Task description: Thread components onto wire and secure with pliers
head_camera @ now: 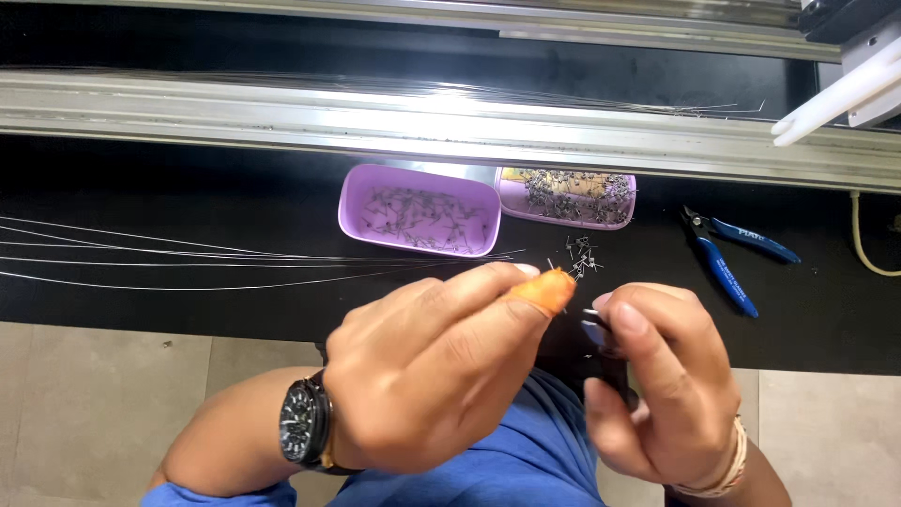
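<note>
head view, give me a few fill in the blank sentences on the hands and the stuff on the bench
1. The left hand wears a ____ on its wrist.
2. The left fingertips pinch a small piece coloured ____.
3. Both trays of small metal parts are coloured ____.
4. The cutters lying right of the trays have ____ handles.

Missing words: watch; orange; purple; blue

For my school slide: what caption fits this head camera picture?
Two hands, left and right, work over purple trays of tiny metal parts.
</note>
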